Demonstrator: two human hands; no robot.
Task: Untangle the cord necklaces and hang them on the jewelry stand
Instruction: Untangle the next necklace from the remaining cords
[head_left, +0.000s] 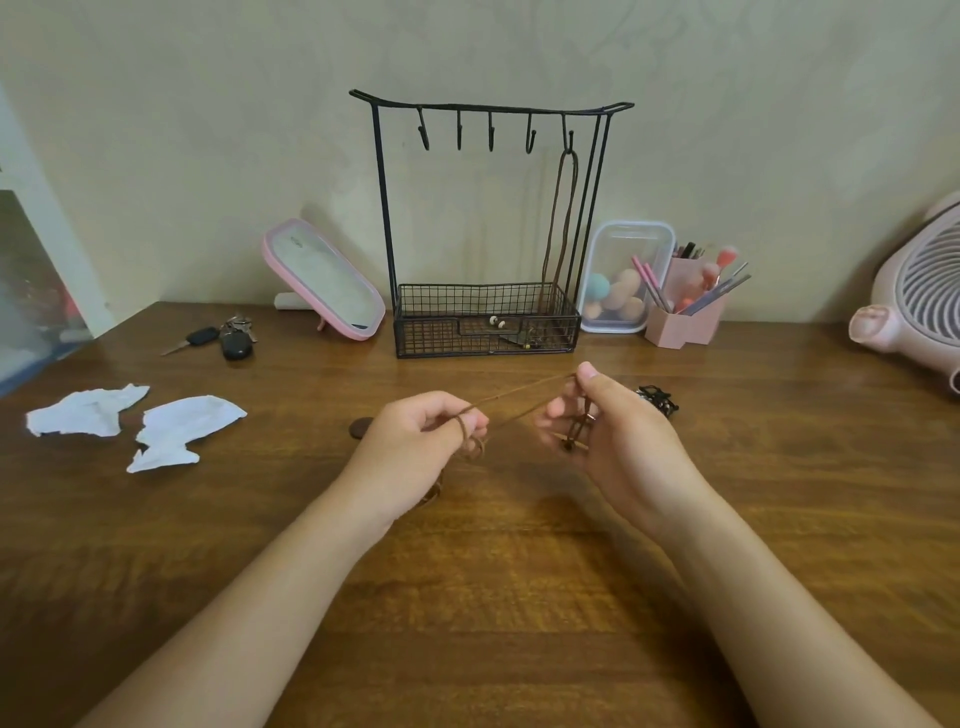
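Left hand (421, 441) and right hand (613, 431) each pinch the brown cord necklace (524, 389) stretched between them above the worktop (519, 597), so I'd slacken it and pick the right-side tangle loose before reaching the stand (447, 338) at twelve o'clock.

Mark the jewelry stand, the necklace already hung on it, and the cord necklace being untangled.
jewelry stand (383, 208), head view, left upright post.
hung cord necklace (553, 223), head view, left strand of its loop.
held cord necklace (527, 388), head view, upper taut strand.
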